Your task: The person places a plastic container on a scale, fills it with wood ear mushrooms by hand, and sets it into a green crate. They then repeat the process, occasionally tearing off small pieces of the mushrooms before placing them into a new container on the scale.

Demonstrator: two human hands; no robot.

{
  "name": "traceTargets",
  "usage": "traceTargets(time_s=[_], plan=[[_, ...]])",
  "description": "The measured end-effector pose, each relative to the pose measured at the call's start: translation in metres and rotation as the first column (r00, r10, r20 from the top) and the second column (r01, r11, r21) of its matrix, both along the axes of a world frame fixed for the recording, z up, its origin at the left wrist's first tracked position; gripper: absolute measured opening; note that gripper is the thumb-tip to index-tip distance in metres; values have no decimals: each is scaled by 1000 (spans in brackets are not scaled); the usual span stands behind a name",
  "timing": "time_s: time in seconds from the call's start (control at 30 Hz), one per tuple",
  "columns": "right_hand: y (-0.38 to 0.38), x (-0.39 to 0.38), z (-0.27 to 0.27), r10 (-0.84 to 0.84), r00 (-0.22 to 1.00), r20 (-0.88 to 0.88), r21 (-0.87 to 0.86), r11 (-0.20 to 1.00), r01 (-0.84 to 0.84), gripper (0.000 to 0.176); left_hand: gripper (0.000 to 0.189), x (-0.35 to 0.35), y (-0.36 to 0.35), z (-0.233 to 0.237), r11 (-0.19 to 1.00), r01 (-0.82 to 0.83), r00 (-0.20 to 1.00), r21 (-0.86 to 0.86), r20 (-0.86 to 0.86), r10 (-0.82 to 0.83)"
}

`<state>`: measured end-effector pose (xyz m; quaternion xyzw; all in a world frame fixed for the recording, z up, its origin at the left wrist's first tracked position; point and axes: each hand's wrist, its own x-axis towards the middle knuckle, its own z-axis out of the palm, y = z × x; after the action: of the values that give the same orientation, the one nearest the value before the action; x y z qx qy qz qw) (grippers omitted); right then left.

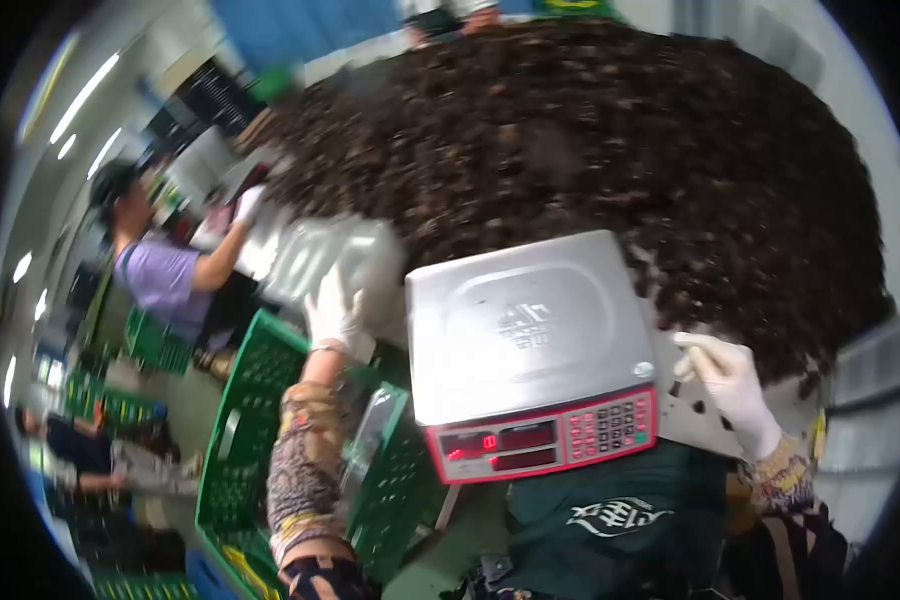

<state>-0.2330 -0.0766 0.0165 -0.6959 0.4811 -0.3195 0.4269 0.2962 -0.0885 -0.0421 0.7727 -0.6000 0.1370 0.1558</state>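
Left hand (335, 315), white-gloved: fingers spread apart at 9 o'clock of the scale (530, 340), against the clear plastic containers (370, 255) in view; can't tell if it touches them. Right hand (732, 385), also white-gloved, sits at 3 o'clock, just off the scale edge, fingers curled; can't tell whether the tips meet or pinch anything.

Scale: one, center. Embossed mark on the platter, characters not legible. Red-lit display (490, 441) at 6 o'clock, one digit looks like 0, rest blurred. Keypad (607, 428) to its right, key legends too small. Platter is smooth bare metal, rounded square; housing trim red.

Apron (610, 555), dark green fabric, 5 to 6 o'clock: one white emblem, small lettering unreadable.

Containers: glossy, transparent, 10 o'clock, count unclear. Pile (570, 130): dark brown, lumpy, 11 to 2 o'clock, pieces uncountable. Crate (228, 450): green perforated plastic, 8 o'clock, under the left arm. One co-worker (165, 275) in a purple top, between 9 and 10.
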Motion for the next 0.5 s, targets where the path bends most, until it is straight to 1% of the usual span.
traceTargets(time_s=[0.03,0.07,0.1,0.17,0.23,0.27,0.3,0.33,0.37,0.4,0.43,0.5], plan=[[5,-5,6,-2,998,64,48,999,-1,25,57,8,-25,11,903,-113,989,414,-37,141],[10,-23,-1,-63,995,74,31,998,60,24,44,7,-44,-20,994,19,976,108,214,-42],[11,-17,8,-14,1000,21,20,1000,13,23,35,22,-42,19,855,-63,998,515,33,54],[17,-37,-3,-45,998,32,-33,998,46,22,30,51,-53,-4,894,-81,987,441,162,10],[18,-55,-10,-104,995,-2,-51,993,104,22,28,15,-58,36,806,-302,940,509,299,163],[20,-62,-15,-127,992,-14,-67,990,126,21,28,11,-54,40,871,-303,939,387,277,204],[20,-69,-13,-160,987,-26,-46,986,159,22,28,11,-50,47,914,-310,937,262,248,246],[20,-73,-10,-187,982,-34,-40,982,185,22,29,11,-41,56,977,-204,978,66,58,200],[19,-76,-6,-207,978,-38,-40,978,205,22,24,3,-37,64,975,-197,979,-106,-80,189],[18,-76,-2,-241,970,-30,20,970,241,23,22,-1,-30,68,976,-59,996,-211,-71,45],[17,-77,0,-257,966,-11,56,965,257,23,21,-8,-22,74,944,75,995,-321,-39,-93],[13,-80,-7,-229,973,14,46,973,228,23,11,-63,4,81,910,186,974,-371,-51,-220]])
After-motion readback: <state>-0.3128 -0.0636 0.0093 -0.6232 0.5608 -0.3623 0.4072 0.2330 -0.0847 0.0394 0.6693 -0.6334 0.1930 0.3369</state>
